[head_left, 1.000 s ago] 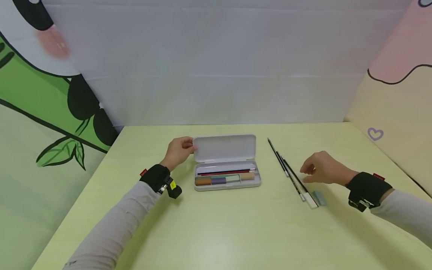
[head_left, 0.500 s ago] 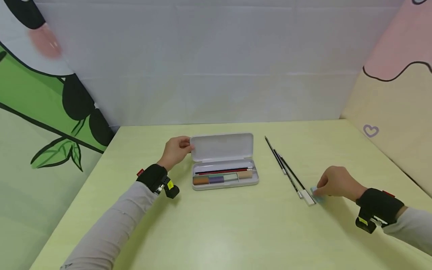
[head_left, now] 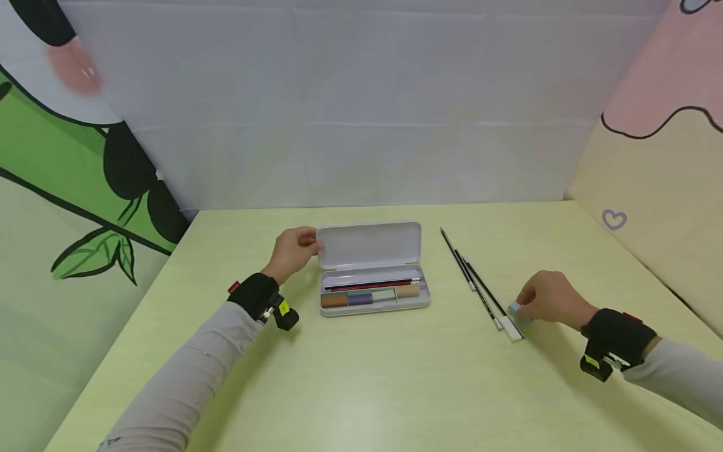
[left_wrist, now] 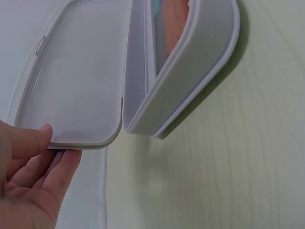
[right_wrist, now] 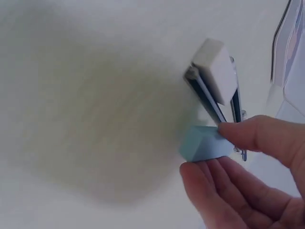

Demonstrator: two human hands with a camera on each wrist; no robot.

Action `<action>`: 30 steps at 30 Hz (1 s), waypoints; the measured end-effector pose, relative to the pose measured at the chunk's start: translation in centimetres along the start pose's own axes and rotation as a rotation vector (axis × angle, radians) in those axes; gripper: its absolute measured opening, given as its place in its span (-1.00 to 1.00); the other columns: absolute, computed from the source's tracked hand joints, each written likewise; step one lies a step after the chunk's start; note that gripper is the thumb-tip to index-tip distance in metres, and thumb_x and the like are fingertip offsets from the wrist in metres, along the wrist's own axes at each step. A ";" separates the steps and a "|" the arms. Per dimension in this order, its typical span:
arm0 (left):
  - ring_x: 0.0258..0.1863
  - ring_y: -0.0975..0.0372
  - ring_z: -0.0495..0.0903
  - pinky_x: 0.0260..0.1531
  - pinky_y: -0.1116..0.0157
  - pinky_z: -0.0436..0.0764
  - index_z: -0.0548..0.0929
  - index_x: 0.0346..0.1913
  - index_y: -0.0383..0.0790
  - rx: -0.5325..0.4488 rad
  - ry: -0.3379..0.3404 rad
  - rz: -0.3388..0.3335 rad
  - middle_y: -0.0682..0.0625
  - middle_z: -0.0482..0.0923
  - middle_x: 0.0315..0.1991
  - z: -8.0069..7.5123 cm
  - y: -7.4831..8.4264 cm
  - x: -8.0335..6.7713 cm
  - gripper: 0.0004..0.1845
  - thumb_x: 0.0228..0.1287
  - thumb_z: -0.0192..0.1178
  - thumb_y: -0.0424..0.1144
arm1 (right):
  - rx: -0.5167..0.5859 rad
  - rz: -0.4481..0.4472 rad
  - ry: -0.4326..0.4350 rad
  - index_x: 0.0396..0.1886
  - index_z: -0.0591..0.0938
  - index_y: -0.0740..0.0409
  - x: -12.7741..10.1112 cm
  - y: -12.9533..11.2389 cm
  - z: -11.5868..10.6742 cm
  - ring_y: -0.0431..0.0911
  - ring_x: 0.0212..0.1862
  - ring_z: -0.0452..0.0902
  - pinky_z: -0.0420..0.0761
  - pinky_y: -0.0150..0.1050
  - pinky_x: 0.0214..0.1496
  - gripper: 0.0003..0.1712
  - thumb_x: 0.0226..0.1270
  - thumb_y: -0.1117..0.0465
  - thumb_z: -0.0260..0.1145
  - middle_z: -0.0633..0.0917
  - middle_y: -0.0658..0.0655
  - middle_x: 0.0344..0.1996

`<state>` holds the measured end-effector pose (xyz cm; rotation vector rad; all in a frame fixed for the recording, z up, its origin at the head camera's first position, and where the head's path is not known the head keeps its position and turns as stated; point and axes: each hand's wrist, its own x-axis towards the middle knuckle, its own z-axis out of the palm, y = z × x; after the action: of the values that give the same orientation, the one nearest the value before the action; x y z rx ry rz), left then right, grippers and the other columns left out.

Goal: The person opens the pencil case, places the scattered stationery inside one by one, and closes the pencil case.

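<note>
An open white pencil case lies mid-table, holding a red pencil and several coloured erasers. My left hand holds the left edge of its raised lid, thumb and fingers pinching the lid corner. My right hand pinches a light blue eraser just off the table, seen close up as a blue eraser between thumb and fingers. Beside it lie several black pencils and a white eraser, shown as a white eraser in the right wrist view.
The pale green table is bounded by a white back wall, a panda-and-bamboo panel at the left and a pink-and-cream panel at the right. The pencils lie diagonally to the right of the case.
My right hand dropped from over the pencils to the blue eraser, took hold of it and lifted it slightly up-left. My left hand stays on the lid.
</note>
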<state>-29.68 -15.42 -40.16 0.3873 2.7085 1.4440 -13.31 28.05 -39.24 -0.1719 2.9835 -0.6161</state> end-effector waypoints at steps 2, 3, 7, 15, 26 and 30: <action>-0.02 -0.08 0.68 0.03 0.11 0.67 0.54 0.15 -0.42 -0.002 0.003 -0.006 -0.35 0.63 0.00 0.0 0.0 0.0 -0.63 0.33 0.18 -0.36 | -0.021 -0.076 0.035 -0.50 0.75 0.24 0.6 -0.4 -0.2 -0.24 -0.52 0.50 0.50 -0.37 -0.50 -0.91 -0.05 0.31 0.48 0.71 0.04 -0.56; -0.03 -0.08 0.68 0.03 0.12 0.67 0.54 0.15 -0.42 -0.004 0.004 -0.009 -0.35 0.63 0.00 -0.1 0.0 0.0 -0.63 0.33 0.18 -0.36 | -0.028 -0.109 0.050 -0.49 0.75 0.24 0.8 -0.6 -0.3 -0.24 -0.51 0.51 0.50 -0.38 -0.49 -0.91 -0.04 0.32 0.48 0.71 0.04 -0.55; -0.03 -0.07 0.68 0.02 0.13 0.67 0.54 0.15 -0.43 -0.012 0.004 -0.014 -0.36 0.63 0.00 -0.1 0.0 0.0 -0.64 0.33 0.18 -0.36 | -0.036 -0.192 0.089 -0.44 0.75 0.25 1.9 -2.0 -0.7 -0.22 -0.47 0.55 0.54 -0.40 -0.43 -0.92 -0.01 0.36 0.46 0.72 0.05 -0.52; -0.03 -0.05 0.68 -0.04 0.19 0.69 0.55 0.15 -0.40 0.005 0.008 -0.027 -0.34 0.64 0.00 -0.1 -0.1 -0.3 -0.64 0.33 0.18 -0.35 | -0.010 -0.340 0.111 -0.38 0.76 0.23 3.3 -4.7 -0.7 -0.22 -0.44 0.57 0.59 -0.40 -0.37 -0.89 0.02 0.40 0.44 0.74 0.07 -0.47; -0.03 -0.05 0.68 -0.02 0.17 0.69 0.55 0.15 -0.40 -0.008 0.015 -0.029 -0.34 0.64 0.00 -0.1 0.1 -0.7 -0.64 0.33 0.18 -0.35 | -0.024 -0.467 0.047 -0.37 0.77 0.20 5.5 -7.6 0.0 -0.31 -0.46 0.52 0.59 -0.44 -0.38 -0.88 0.06 0.41 0.41 0.75 0.04 -0.45; -0.05 -0.06 0.69 -0.04 0.18 0.70 0.55 0.13 -0.43 -0.017 0.024 -0.012 -0.36 0.64 -0.02 -0.2 0.4 -0.7 -0.64 0.32 0.19 -0.37 | -0.036 -0.543 0.028 -0.36 0.78 0.17 6.2 -8.7 0.4 -0.30 -0.43 0.57 0.64 -0.37 -0.33 -0.88 0.08 0.40 0.41 0.77 0.04 -0.42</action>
<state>-28.92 -15.51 -39.80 0.3544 2.7105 1.4764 -18.59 19.14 -36.49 -1.0033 2.9688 -0.6056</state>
